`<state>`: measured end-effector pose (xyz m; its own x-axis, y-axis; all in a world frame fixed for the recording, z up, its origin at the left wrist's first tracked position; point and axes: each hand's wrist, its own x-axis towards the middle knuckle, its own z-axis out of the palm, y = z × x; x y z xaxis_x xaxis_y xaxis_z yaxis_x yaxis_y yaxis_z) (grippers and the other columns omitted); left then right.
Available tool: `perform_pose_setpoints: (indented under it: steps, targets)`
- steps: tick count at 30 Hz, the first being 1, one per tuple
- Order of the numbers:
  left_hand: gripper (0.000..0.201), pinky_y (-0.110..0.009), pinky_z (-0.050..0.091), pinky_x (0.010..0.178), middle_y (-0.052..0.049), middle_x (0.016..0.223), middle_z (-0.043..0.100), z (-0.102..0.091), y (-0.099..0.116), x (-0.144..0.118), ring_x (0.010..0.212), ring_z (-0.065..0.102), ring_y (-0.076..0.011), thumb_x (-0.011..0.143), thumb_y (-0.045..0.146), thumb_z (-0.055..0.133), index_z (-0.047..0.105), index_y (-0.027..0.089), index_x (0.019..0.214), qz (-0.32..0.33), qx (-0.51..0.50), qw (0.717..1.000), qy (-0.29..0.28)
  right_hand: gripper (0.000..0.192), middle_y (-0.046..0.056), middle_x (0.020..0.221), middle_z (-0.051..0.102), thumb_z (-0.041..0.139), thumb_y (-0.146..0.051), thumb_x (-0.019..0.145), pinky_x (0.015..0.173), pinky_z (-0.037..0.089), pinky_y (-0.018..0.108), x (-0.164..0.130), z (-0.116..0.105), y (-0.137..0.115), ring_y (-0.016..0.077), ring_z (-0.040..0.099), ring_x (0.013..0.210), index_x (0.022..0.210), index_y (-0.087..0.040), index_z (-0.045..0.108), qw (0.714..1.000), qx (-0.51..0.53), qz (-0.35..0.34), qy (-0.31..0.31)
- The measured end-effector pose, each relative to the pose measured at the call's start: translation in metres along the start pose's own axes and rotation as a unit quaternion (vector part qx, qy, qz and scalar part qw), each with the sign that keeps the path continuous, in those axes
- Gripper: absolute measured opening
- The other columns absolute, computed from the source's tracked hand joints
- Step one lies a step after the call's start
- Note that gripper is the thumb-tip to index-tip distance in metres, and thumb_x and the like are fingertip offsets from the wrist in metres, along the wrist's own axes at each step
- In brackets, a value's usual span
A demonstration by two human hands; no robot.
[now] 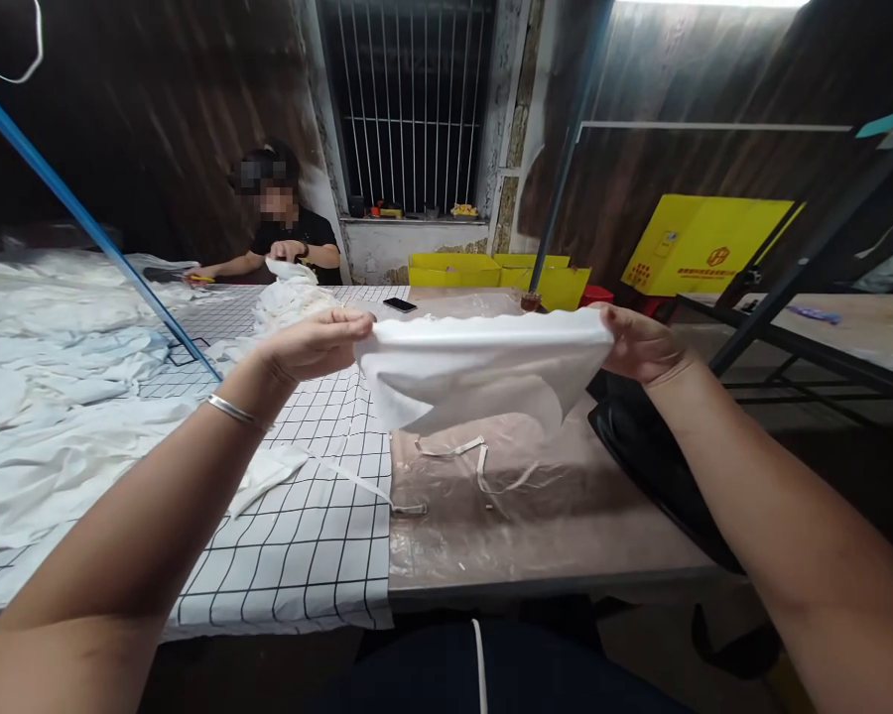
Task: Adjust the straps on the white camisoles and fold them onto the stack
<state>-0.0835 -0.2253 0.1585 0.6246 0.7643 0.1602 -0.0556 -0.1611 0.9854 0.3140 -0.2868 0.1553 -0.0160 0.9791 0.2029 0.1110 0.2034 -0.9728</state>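
"White fabric, how is it held?"

"Arms stretched forward, the left hand and right hand level above the tabletop, fingers pinching its upper corners, its top edge taut between them."

"And around it?"

"Thin white straps below; to the left, a checked cloth under heaped white textiles, a blue pole slanting across."

"Farther off?"

"A black phone, then yellow boxes and a co-worker holding bunched cloth."
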Motion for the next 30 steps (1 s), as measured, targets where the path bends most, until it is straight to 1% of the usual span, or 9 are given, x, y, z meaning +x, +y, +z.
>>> perform_pose_setpoints:
  steps: [3, 6, 9, 11, 14, 17, 23, 26, 30]
  targets:
    - [0.038, -0.026, 0.042, 0.062, -0.002, 0.071, 0.061, 0.011, -0.042, 0.004, 0.065, 0.053, -0.0125, 0.063, 0.047, 0.079, 0.060, 0.015, 0.070, -0.079, 0.030, 0.996, -0.012, 0.046, 0.000, 0.067, 0.059, 0.079, -0.055, 0.055, 0.061, 0.043, 0.030, -0.006, 0.003, 0.042, 0.0153, 0.055, 0.062, 0.070, -0.019, 0.055, 0.996, -0.010, 0.075, -0.045]
    - [0.040, -0.026, 0.041, 0.061, -0.004, 0.075, 0.061, 0.028, -0.095, 0.001, 0.068, 0.054, -0.0145, 0.061, 0.049, 0.077, 0.061, 0.015, 0.076, -0.135, 0.162, 0.976, 0.057, 0.048, -0.002, 0.067, 0.055, 0.080, -0.053, 0.051, 0.059, 0.039, 0.026, -0.020, 0.008, 0.095, 0.0123, 0.049, 0.060, 0.071, -0.019, 0.054, 0.982, -0.140, 0.125, 0.009]
    - [0.045, -0.030, 0.046, 0.065, -0.007, 0.090, 0.062, 0.055, -0.137, -0.019, 0.077, 0.056, -0.0186, 0.065, 0.051, 0.073, 0.059, 0.017, 0.091, -0.117, 0.286, 0.944, 0.112, 0.045, -0.001, 0.072, 0.056, 0.080, -0.048, 0.049, 0.059, 0.040, 0.027, -0.047, 0.017, 0.133, 0.0129, 0.048, 0.063, 0.074, -0.020, 0.053, 0.945, -0.288, 0.127, 0.090]
    - [0.046, -0.033, 0.048, 0.069, -0.008, 0.099, 0.060, 0.078, -0.153, -0.040, 0.083, 0.057, -0.0207, 0.070, 0.053, 0.069, 0.057, 0.018, 0.098, -0.062, 0.344, 0.934, 0.070, 0.044, 0.000, 0.076, 0.057, 0.079, -0.045, 0.051, 0.060, 0.042, 0.027, -0.069, 0.022, 0.144, 0.0140, 0.049, 0.063, 0.078, -0.022, 0.053, 0.931, -0.339, 0.124, 0.048]
    - [0.044, -0.036, 0.049, 0.071, -0.009, 0.101, 0.058, 0.105, -0.164, -0.069, 0.086, 0.056, -0.0231, 0.070, 0.049, 0.070, 0.057, 0.019, 0.100, -0.005, 0.436, 0.900, -0.015, 0.040, 0.002, 0.082, 0.061, 0.081, -0.038, 0.050, 0.065, 0.045, 0.030, -0.100, 0.027, 0.147, 0.0189, 0.054, 0.072, 0.078, -0.023, 0.056, 0.908, -0.399, 0.115, -0.055]
    - [0.018, -0.033, 0.048, 0.069, -0.008, 0.090, 0.058, 0.115, -0.171, -0.083, 0.082, 0.056, -0.0222, 0.077, 0.032, 0.064, 0.060, 0.018, 0.087, 0.015, 0.511, 0.858, -0.056, 0.020, 0.005, 0.083, 0.063, 0.072, -0.033, 0.060, 0.071, 0.045, 0.033, -0.116, 0.024, 0.148, 0.0218, 0.057, 0.076, 0.071, -0.022, 0.060, 0.893, -0.430, 0.113, -0.068]
    - [0.023, -0.029, 0.047, 0.065, -0.007, 0.080, 0.058, 0.117, -0.171, -0.082, 0.073, 0.056, -0.0177, 0.091, 0.022, 0.044, 0.061, 0.018, 0.076, 0.065, 0.492, 0.868, -0.012, 0.015, 0.006, 0.076, 0.062, 0.055, -0.035, 0.073, 0.066, 0.045, 0.037, -0.124, -0.002, 0.153, 0.0226, 0.055, 0.067, 0.071, -0.024, 0.064, 0.908, -0.409, 0.074, 0.053]
    - [0.019, -0.031, 0.050, 0.074, -0.009, 0.091, 0.062, 0.121, -0.170, -0.079, 0.084, 0.059, -0.0193, 0.090, 0.021, 0.046, 0.064, 0.018, 0.091, 0.093, 0.456, 0.885, -0.006, 0.008, 0.009, 0.082, 0.062, 0.056, -0.028, 0.071, 0.074, 0.046, 0.040, -0.127, -0.013, 0.150, 0.0262, 0.057, 0.076, 0.071, -0.023, 0.062, 0.874, -0.466, 0.073, 0.117]
    - [0.034, -0.041, 0.047, 0.086, -0.015, 0.113, 0.061, 0.112, -0.177, -0.064, 0.102, 0.057, -0.0257, 0.083, 0.009, 0.047, 0.063, 0.016, 0.113, 0.085, 0.516, 0.850, -0.063, 0.023, 0.012, 0.099, 0.061, 0.058, -0.018, 0.066, 0.086, 0.045, 0.044, -0.136, 0.013, 0.141, 0.0300, 0.058, 0.093, 0.089, -0.022, 0.062, 0.848, -0.503, 0.047, 0.163]
